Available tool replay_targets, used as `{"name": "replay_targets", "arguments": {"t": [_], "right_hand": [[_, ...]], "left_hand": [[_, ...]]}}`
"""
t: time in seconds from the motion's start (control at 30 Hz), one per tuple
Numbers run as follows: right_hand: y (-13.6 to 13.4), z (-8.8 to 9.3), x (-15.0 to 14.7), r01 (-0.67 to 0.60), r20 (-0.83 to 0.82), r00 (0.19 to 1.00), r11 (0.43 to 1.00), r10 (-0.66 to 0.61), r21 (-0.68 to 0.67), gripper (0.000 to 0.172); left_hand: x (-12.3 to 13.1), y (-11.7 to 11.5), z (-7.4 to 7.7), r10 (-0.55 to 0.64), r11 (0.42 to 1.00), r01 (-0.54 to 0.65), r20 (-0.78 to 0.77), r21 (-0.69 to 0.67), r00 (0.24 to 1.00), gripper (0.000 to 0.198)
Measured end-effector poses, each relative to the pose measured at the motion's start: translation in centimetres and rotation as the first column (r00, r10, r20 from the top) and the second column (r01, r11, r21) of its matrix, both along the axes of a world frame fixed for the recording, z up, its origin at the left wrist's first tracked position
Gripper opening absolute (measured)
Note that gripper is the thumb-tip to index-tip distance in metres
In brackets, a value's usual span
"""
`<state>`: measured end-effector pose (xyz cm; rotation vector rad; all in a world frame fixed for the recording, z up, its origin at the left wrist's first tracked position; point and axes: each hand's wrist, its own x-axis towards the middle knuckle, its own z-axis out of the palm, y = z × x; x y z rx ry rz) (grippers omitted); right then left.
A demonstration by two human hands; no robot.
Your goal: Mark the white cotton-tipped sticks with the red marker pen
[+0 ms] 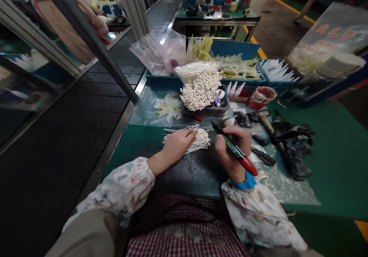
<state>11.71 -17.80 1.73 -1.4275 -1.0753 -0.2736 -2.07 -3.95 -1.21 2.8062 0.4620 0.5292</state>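
Note:
My left hand (177,145) rests palm-down on a small fan of thin white sticks with bulb tips (198,139), pressing them onto the green table (339,161). My right hand (233,149) grips a red and green marker pen (234,149), its dark tip pointing up and left toward the bulb tips. A large upright bundle of the same white sticks in a clear bag (199,84) stands just beyond both hands.
Blue trays (161,82) hold plastic bags, yellow-white petals (238,69) and white pieces. A red tape roll (260,98), pliers and black gloves (293,145) lie to the right. A dark conveyor belt (86,107) runs along the left.

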Motion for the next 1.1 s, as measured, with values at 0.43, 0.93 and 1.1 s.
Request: {"name": "replay_targets", "arguments": {"t": [0.43, 0.93, 1.1], "right_hand": [[-0.1, 0.1, 0.1, -0.022, 0.052, 0.998, 0.999, 0.020, 0.036, 0.020], [0.3, 0.5, -0.2, -0.014, 0.129, 0.992, 0.999, 0.009, 0.039, 0.014], [0.8, 0.3, -0.1, -0.049, 0.149, 0.988, 0.995, 0.036, 0.088, 0.016]], "left_hand": [[3.7, 13.2, 2.8, 0.431, 0.707, -0.175, 0.221, -0.685, 0.875, 0.038], [8.4, 14.8, 3.6, 0.299, 0.477, 0.126, 0.295, -0.870, 0.908, 0.050], [8.4, 14.7, 2.2, 0.398, 0.493, 0.122, 0.348, -0.861, 0.849, 0.041]]}}
